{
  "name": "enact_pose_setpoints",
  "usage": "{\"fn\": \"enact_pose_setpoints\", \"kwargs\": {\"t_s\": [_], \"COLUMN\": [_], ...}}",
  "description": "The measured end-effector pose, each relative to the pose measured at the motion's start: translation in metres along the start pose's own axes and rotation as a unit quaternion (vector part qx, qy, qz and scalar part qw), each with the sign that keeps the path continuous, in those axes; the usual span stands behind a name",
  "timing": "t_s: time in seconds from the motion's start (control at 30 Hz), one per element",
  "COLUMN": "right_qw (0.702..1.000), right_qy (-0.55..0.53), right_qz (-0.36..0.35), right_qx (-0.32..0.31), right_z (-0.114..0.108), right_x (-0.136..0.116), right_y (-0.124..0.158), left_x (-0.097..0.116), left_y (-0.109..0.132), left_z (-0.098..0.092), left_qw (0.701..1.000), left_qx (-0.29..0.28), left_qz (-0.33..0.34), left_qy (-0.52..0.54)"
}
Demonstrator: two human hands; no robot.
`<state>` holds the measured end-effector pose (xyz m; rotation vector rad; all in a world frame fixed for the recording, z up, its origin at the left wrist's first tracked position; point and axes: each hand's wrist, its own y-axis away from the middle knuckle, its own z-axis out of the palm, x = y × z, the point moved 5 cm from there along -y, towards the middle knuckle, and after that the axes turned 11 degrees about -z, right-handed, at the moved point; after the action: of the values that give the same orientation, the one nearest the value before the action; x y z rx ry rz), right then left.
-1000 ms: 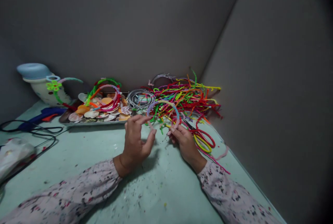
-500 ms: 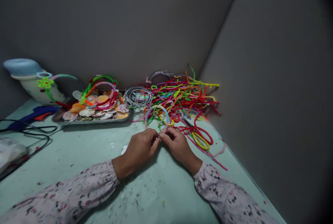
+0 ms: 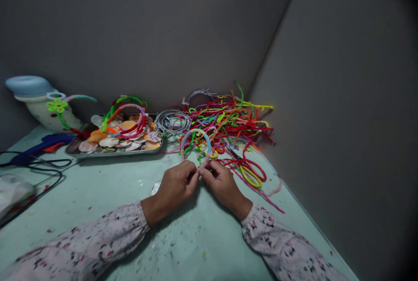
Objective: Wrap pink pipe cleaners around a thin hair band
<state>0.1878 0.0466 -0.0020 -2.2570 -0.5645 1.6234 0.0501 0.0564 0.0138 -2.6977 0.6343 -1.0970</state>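
Observation:
A pastel fuzzy hoop point(image 3: 196, 132), coloured yellow, blue, purple and pink, stands up in an arch above my fingertips. My left hand point(image 3: 178, 185) pinches its lower left end, with thumb and forefinger pressed together. At the lower right end, my right hand point(image 3: 224, 184) pinches the pink part. The fingertips of both hands meet at the bottom of the hoop and hide how its ends join. Behind the hoop lies a heap of bright pipe cleaners point(image 3: 228, 120).
A metal tray point(image 3: 114, 154) of shells and finished hoops sits at the back left, near a blue-capped bottle point(image 3: 35, 93) and a blue tool point(image 3: 35, 148) with black cable. Coiled grey wire point(image 3: 160, 122) and scissors with red and yellow handles point(image 3: 251, 176) flank the heap.
The hoop stands slightly higher and more upright above my fingers. Both hands keep their pinch in almost the same place.

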Motion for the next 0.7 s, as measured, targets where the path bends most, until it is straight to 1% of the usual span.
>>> {"fn": "enact_pose_setpoints", "kwargs": {"t_s": [0.07,0.2,0.27,0.3,0.33,0.4,0.47,0.5,0.57,0.6,0.63,0.7], "right_qw": [1.000,0.988,0.976,0.971,0.968,0.967,0.968,0.964,0.943,0.926,0.910,0.885], "right_qy": [0.003,0.016,0.049,0.069,0.095,0.152,0.209,0.246,0.334,0.375,0.408,0.456], "right_qz": [-0.007,0.002,0.008,0.009,0.008,0.024,0.030,0.020,-0.007,-0.010,-0.007,0.003], "right_qx": [0.027,0.155,0.212,0.229,0.234,0.205,0.136,0.096,-0.007,-0.042,-0.069,-0.097], "right_z": [-0.006,-0.034,-0.053,-0.063,-0.071,-0.083,-0.087,-0.087,-0.080,-0.078,-0.075,-0.072], "right_x": [-0.001,-0.002,-0.003,-0.003,-0.004,-0.003,0.000,0.000,0.003,0.005,0.007,0.011], "right_y": [-0.001,-0.007,-0.013,-0.017,-0.020,-0.028,-0.034,-0.036,-0.036,-0.035,-0.033,-0.029], "left_x": [0.002,0.003,0.001,0.000,0.000,-0.001,-0.002,-0.002,-0.004,-0.004,-0.004,-0.003], "left_y": [0.001,0.002,0.001,0.001,0.000,-0.001,-0.002,-0.002,-0.003,-0.003,-0.003,-0.002], "left_z": [-0.008,-0.025,-0.030,-0.031,-0.032,-0.033,-0.034,-0.035,-0.037,-0.038,-0.037,-0.035], "left_qw": [0.998,0.986,0.980,0.979,0.978,0.977,0.976,0.975,0.972,0.971,0.971,0.975], "left_qx": [0.047,0.141,0.171,0.180,0.186,0.193,0.202,0.207,0.219,0.222,0.221,0.206], "left_qz": [0.009,0.033,0.036,0.035,0.034,0.027,0.016,0.009,-0.001,-0.002,0.001,0.018], "left_qy": [0.034,0.084,0.092,0.093,0.094,0.090,0.083,0.082,0.086,0.089,0.089,0.085]}}
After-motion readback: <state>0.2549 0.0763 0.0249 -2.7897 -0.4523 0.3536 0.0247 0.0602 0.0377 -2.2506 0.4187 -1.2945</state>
